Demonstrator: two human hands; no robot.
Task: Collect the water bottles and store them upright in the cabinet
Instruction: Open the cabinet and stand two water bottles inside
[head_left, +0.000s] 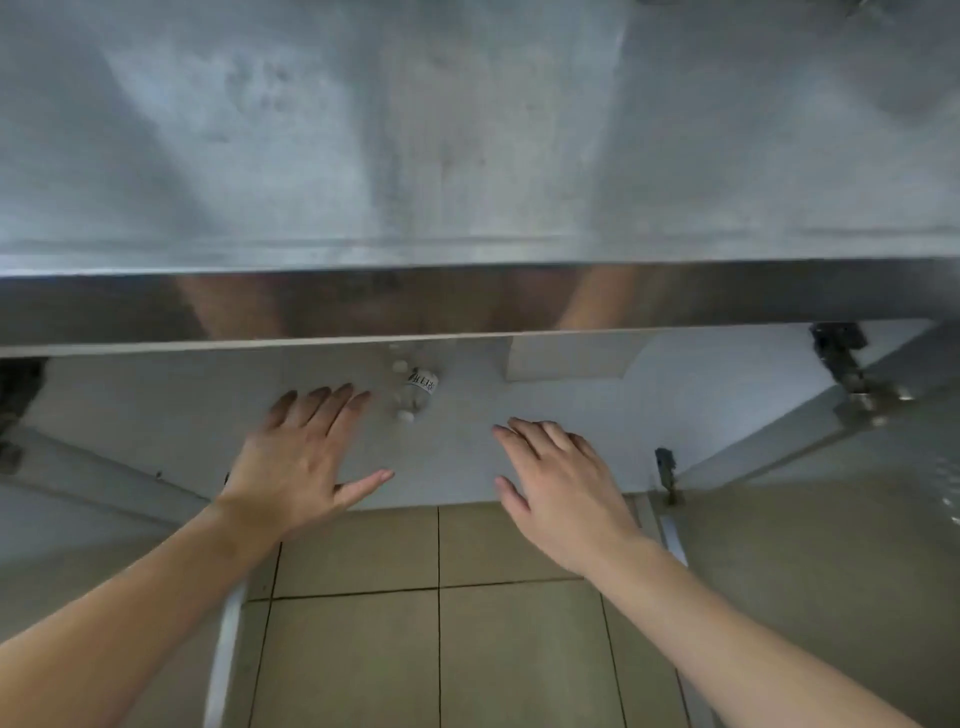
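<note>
Two clear water bottles (413, 392) are seen standing on the white cabinet floor (467, 452), under the steel surface (467, 156), their caps pointing up toward the camera, so the long axis runs vertical. They lie just beyond and to the right of the left hand (301, 467), whose fingertips are nearest. The right hand (561, 493) is farther off. Both grips are spread flat and nothing is held.

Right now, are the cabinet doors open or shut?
Open: both cabinet doors swing outward, exposing the white cabinet floor and water bottles.
</note>
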